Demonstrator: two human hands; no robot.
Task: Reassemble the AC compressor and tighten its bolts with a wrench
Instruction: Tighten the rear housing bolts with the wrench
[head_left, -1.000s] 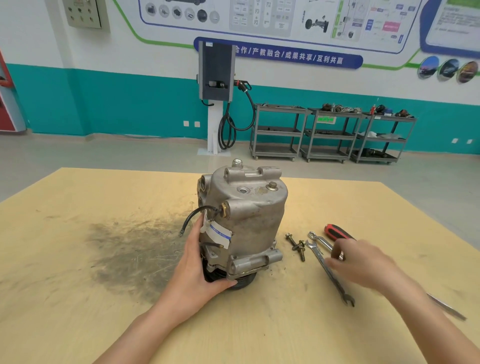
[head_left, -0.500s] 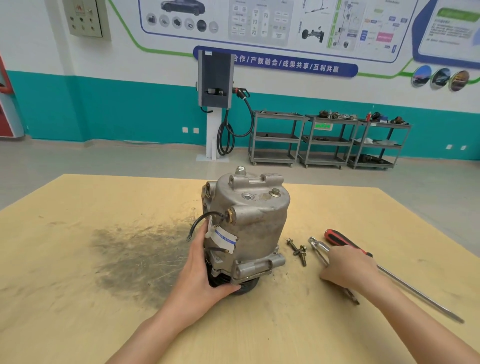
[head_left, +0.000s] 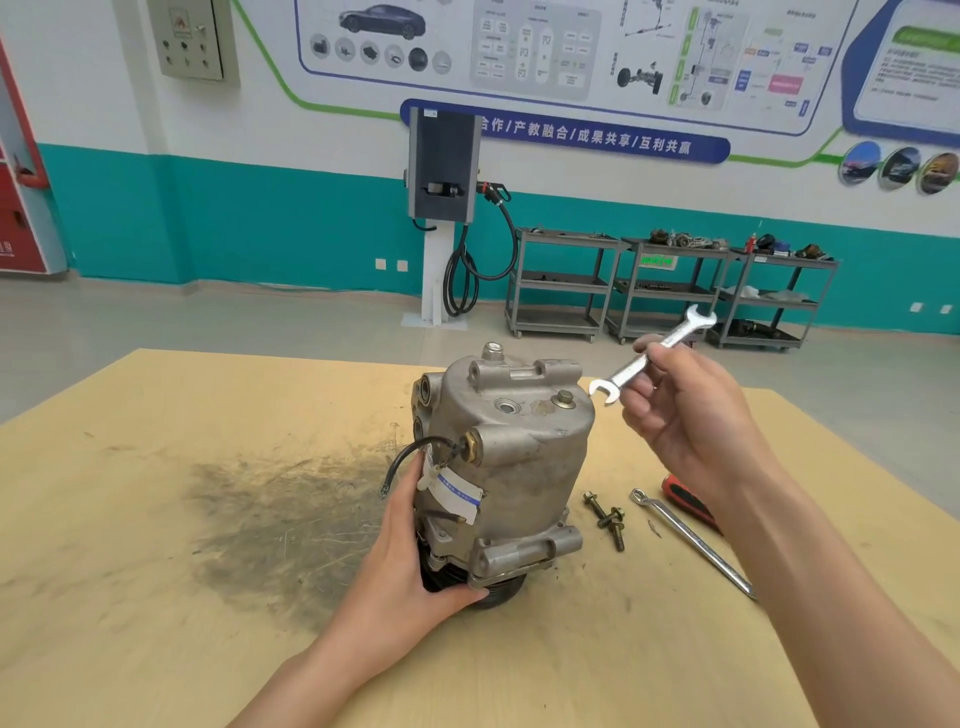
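Spreading across the left part of the tabletop (head_left: 130, 545) is a dark smudge (head_left: 280, 525) of grime, with bare wood running on to the left edge. Just right of it the left hand (head_left: 400, 577) grips the lower side of the AC compressor (head_left: 514, 462), thumb curled under its base beside the black pulley (head_left: 493, 595). The compressor stands upright near the middle of the tabletop, well in from the far edge; a white and blue label (head_left: 457, 493) on its side carries print too small to read, and a black wire (head_left: 410, 457) loops from a brass fitting. Right of the base lie two bolts (head_left: 608, 517), then a second wrench (head_left: 691, 540) and a red-handled screwdriver (head_left: 685, 501), partly hidden by the forearm. The right hand (head_left: 691, 415), raised above the tabletop, pinches an open-ended wrench (head_left: 649, 358) by its shank, one open end close to the compressor's top corner. A blue wall banner (head_left: 582, 135) bears Chinese characters.
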